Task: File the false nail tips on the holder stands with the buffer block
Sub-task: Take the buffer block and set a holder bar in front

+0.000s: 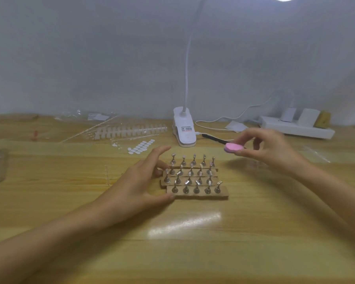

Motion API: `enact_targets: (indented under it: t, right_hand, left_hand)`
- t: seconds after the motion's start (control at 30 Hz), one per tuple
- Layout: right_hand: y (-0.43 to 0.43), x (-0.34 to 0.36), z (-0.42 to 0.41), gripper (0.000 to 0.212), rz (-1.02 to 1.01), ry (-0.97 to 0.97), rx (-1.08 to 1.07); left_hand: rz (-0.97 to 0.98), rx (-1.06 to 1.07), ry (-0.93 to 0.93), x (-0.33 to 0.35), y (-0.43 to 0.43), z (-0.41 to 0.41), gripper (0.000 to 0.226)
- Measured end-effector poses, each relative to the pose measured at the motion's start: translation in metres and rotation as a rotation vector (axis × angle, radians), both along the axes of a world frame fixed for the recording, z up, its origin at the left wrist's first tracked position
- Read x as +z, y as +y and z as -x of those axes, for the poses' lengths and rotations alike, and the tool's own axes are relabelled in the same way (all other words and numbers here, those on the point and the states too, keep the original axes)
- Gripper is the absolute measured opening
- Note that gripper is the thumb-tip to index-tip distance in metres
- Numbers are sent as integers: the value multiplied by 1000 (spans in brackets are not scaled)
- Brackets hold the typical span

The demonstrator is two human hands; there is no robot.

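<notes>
False nail tips [187,182] sit on small metal holder stands [196,188], set in four rows on brown strips [223,194] on the counter [193,242], just in front of the clip lamp [184,130]. Right grip [268,148] pinches the pink buffer block [233,148] between thumb and fingers, in the air in front and to the right of the lamp, apart from the stands. Left grip [139,181] lies released, fingers straight, thumb and fingertips touching the strips' left edge. Left of the lamp lie clear racks of spare tips [131,130]; right of it, a white power strip [297,128].

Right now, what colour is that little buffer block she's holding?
Pink, clearest in the head view: the buffer block in the right hand.
</notes>
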State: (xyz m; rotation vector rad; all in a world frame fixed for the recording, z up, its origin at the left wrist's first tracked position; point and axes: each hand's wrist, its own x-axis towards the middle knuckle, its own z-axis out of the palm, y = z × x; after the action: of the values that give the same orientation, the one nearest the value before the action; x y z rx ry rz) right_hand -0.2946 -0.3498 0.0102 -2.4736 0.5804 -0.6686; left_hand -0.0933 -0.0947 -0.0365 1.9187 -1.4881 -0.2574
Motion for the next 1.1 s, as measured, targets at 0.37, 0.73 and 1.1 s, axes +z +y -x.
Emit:
enact_targets:
  t: [0.37, 0.73, 1.1]
  right_hand:
    - [29, -18, 72, 37, 143, 248, 144]
    - [-23, -27, 59, 45, 186, 282, -132]
    - [-28, -23, 37, 31, 148, 317, -182]
  left_hand:
    - [137, 63, -262, -2, -1, 10, 50]
    - [135, -3, -241, -4, 0, 18, 69]
    - [143, -63, -54, 3, -4, 14, 71]
